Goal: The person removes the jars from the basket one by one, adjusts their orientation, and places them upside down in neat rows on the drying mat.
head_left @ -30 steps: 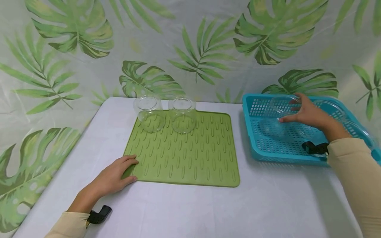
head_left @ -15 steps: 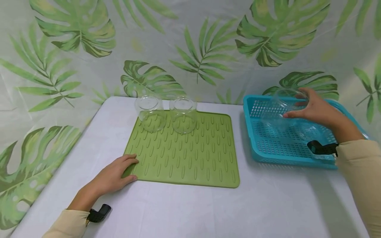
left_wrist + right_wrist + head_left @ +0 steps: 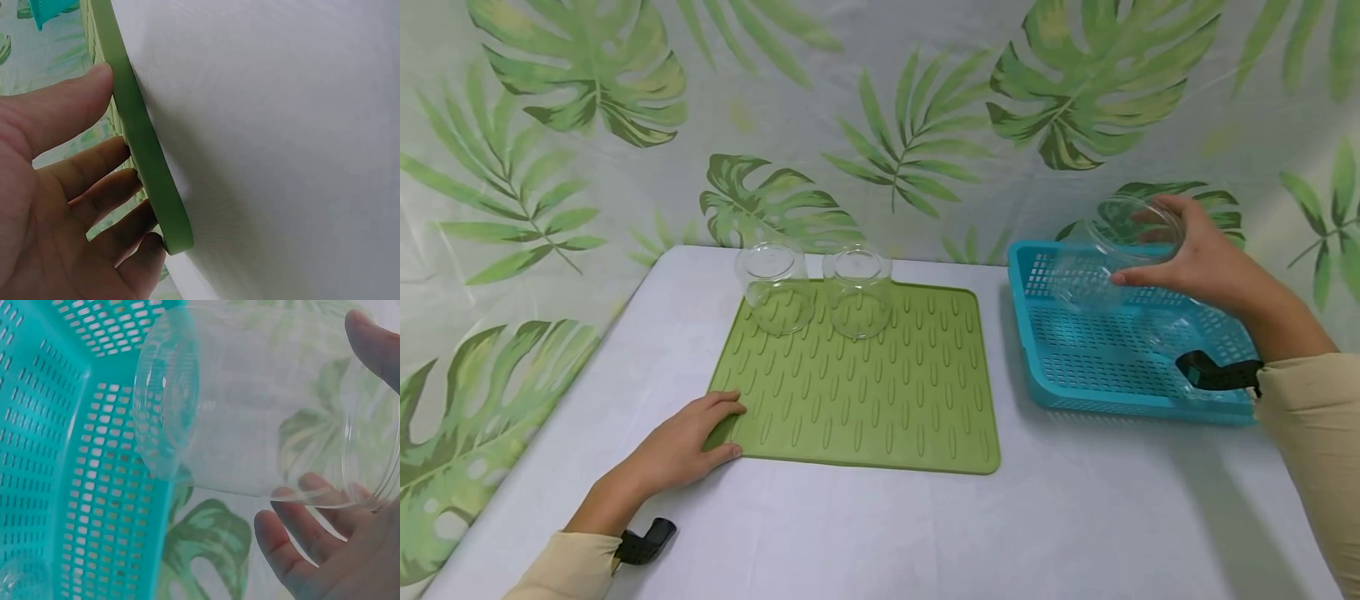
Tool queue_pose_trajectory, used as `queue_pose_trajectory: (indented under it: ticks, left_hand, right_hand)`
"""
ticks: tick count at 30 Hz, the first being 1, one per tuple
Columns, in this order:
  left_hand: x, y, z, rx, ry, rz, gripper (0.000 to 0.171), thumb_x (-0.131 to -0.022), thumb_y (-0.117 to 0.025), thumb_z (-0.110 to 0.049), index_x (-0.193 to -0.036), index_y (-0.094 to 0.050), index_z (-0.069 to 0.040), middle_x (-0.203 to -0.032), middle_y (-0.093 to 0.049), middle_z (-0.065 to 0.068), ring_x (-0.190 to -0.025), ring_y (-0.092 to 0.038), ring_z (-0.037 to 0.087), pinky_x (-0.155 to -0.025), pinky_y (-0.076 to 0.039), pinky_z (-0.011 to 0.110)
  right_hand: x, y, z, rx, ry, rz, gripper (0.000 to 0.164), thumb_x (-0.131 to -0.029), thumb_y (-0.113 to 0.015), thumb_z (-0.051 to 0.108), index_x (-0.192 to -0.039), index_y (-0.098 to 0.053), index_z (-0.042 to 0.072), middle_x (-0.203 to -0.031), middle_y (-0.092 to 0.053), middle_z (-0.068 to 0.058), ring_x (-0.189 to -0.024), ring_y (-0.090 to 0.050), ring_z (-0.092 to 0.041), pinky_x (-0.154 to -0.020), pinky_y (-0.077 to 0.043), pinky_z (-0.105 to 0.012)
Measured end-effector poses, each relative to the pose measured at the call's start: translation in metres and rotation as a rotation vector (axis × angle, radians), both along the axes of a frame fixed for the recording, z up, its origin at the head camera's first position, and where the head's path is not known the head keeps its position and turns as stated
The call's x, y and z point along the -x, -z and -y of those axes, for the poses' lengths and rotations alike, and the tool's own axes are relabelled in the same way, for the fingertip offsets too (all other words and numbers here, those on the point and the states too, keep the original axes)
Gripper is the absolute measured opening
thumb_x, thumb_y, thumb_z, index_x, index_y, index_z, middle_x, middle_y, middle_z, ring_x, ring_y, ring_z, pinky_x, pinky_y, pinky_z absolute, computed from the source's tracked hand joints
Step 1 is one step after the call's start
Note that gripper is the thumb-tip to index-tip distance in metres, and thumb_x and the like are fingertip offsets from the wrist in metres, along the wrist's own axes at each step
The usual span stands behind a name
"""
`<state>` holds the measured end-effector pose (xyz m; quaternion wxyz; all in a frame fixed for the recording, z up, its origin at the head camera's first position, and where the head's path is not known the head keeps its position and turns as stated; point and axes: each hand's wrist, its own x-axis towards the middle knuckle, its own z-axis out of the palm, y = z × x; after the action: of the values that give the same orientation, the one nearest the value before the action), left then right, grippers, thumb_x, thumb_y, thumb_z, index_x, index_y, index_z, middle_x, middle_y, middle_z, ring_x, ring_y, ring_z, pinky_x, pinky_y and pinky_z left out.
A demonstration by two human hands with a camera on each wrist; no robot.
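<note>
My left hand (image 3: 681,446) rests at the near left corner of a green ribbed mat (image 3: 865,400), fingertips on its left part and thumb along the front edge. In the left wrist view the thumb and fingers touch the thick green edge (image 3: 140,125). My right hand (image 3: 1217,262) holds a clear jar (image 3: 1086,271) near its rim, tilted, over the back of a blue perforated basket (image 3: 1036,358). The right wrist view has the jar's base (image 3: 165,394) pointing toward the basket wall. Two similar jars, one left (image 3: 775,292) and one right (image 3: 859,296), stand upside down on the mat's back part.
Another clear vessel (image 3: 1172,329) lies in the basket, partly behind my right wrist. Each wrist wears a small black camera mount. White cloth (image 3: 880,533) covers the table, and a leaf-print curtain (image 3: 895,100) hangs behind it.
My right hand has raised the jar from inside the basket to above its back rim, tilting it. My left hand has stayed at the mat corner.
</note>
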<state>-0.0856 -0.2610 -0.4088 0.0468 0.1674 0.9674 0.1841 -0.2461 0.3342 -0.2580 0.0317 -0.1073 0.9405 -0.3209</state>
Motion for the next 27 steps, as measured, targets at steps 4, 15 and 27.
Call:
queue_pose_trajectory:
  ticks: [4, 15, 27]
  left_hand:
    - [-0.001, 0.001, 0.0, 0.004, -0.001, -0.004, 0.05, -0.089, -0.073, -0.023, -0.132, -0.058, -0.003, -0.146, -0.05, 0.021, -0.134, -0.047, 0.046, -0.106, -0.043, 0.061]
    - [0.0, 0.002, -0.001, 0.012, -0.011, -0.004, 0.051, -0.089, -0.073, -0.024, -0.133, -0.058, -0.004, -0.147, -0.05, 0.02, -0.135, -0.046, 0.045, -0.107, -0.042, 0.061]
    - [0.0, 0.001, -0.003, 0.003, -0.011, -0.014, 0.05, -0.088, -0.073, -0.023, -0.132, -0.059, -0.004, -0.146, -0.051, 0.021, -0.135, -0.047, 0.046, -0.107, -0.042, 0.061]
  right_hand:
    - [-0.004, -0.006, 0.006, 0.009, -0.003, -0.019, 0.11, -0.087, -0.077, 0.024, -0.16, 0.005, 0.02, -0.164, -0.02, -0.022, -0.144, -0.027, -0.049, -0.095, -0.041, -0.067]
    - [-0.008, -0.022, 0.029, 0.03, 0.001, -0.034, 0.111, -0.087, -0.077, 0.029, -0.159, 0.008, 0.028, -0.166, -0.017, -0.018, -0.149, -0.022, -0.044, -0.101, -0.033, -0.073]
    - [-0.006, -0.03, 0.067, 0.016, -0.114, -0.046, 0.111, -0.083, -0.081, 0.026, -0.159, 0.0, 0.025, -0.165, -0.022, -0.011, -0.146, -0.03, -0.04, -0.098, -0.039, -0.059]
